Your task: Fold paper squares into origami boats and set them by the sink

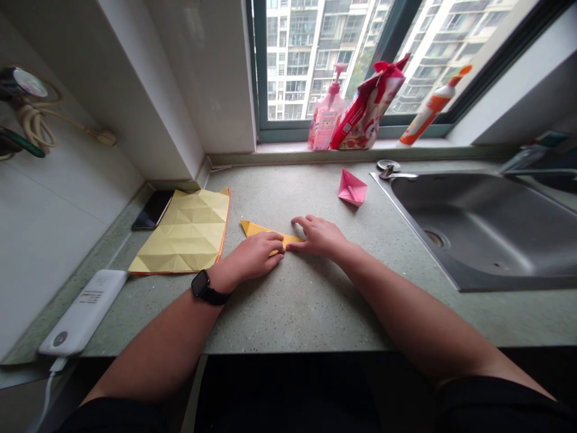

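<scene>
A piece of folded yellow-orange paper (253, 228) lies on the countertop, its pointed end to the left and its middle partly hidden by my fingers. My left hand (261, 252), a black watch on its wrist, is closed over the paper, with fingers and thumb bent against its near edge. At the paper's right end is my right hand (318, 236). Its thumb touches the paper while the forefinger stretches out above, apart from the thumb. Beyond the right hand sits a pink folded paper shape (352, 187).
Creased pale yellow paper (189, 231) lies at left, beside a dark phone (153, 210) and a white power bank (85, 313) with a cable. A steel sink (496, 240) is at right. A pink pump bottle (326, 120), red bag (369, 111) and orange-white bottle (426, 114) stand by the window.
</scene>
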A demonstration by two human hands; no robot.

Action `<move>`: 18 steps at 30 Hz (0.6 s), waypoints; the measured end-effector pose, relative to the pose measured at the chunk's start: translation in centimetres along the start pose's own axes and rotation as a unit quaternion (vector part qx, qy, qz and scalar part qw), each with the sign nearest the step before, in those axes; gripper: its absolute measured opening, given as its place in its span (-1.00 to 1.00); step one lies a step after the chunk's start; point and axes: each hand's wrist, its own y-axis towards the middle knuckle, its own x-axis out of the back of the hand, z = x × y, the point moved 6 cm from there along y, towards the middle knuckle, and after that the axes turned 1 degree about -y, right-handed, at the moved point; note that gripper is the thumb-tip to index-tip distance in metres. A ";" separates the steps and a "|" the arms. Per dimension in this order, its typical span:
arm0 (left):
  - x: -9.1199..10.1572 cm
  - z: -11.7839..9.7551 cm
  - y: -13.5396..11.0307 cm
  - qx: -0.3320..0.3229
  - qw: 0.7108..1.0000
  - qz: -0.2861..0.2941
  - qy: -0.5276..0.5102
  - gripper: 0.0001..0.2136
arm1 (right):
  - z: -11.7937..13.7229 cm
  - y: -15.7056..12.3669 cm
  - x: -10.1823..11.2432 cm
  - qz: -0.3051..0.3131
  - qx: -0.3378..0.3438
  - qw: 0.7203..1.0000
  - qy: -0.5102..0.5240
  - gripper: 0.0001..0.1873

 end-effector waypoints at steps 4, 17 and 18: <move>0.1 0.1 0.0 0.004 1.000 0.002 -0.004 -0.81 | 0.0 0.0 -0.1 -0.010 -0.003 1.000 0.002 -0.25; -0.6 0.5 -0.2 0.000 1.000 0.004 0.004 -0.69 | -2.2 0.8 -0.1 0.016 0.037 0.991 0.124 -0.45; -0.7 0.6 -0.2 0.001 1.000 0.008 0.006 -0.70 | -2.4 0.9 -0.1 0.022 0.038 0.990 0.133 -0.47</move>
